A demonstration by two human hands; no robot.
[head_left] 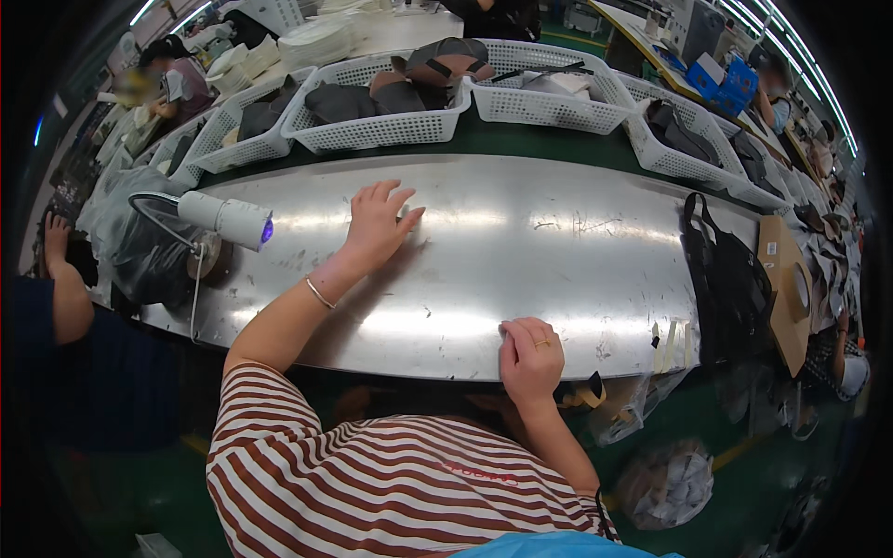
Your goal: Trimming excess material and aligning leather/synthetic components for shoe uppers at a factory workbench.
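My left hand (379,225) is stretched over the bare metal tabletop (456,251) with its fingers spread and nothing in them. A bangle circles that wrist. Close to the table's near edge, my right hand (533,358) rests with its fingers curled in and a ring on one finger. The inside of that hand is hidden, so I cannot see whether it holds anything small. To the left of my left hand, a white lamp (223,219) with a violet-lit end hangs over the table on a bent neck.
White perforated baskets (381,130) with dark cut pieces line the far edge. A clear plastic bag (139,223) sits at the left; a black bag (730,288) and a cardboard piece (784,296) lie at the right. Tape strips (672,346) stick to the near right corner. Other people work nearby.
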